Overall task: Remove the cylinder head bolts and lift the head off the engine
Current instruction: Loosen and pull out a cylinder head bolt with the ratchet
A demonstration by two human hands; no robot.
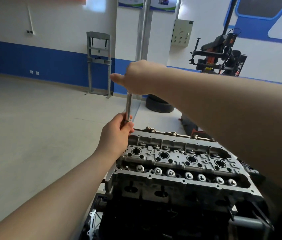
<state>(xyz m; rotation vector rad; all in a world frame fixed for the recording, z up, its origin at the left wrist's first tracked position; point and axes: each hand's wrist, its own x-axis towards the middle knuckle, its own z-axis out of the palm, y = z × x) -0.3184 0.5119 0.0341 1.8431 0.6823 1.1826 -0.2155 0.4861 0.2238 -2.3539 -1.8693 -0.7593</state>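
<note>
Fingers of the left hand point(117, 130) pinch the lower end of a steel extension bar point(128, 108); the right hand point(140, 77) grips its top. Both are above the cylinder head's point(180, 163) far left corner. Bolt removal seems underway; next, the bar must seat squarely on a bolt.

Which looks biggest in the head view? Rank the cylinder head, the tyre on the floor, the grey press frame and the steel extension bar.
1. cylinder head, though it is nearest the camera
2. grey press frame
3. tyre
4. extension bar, partly hidden by both hands
</note>
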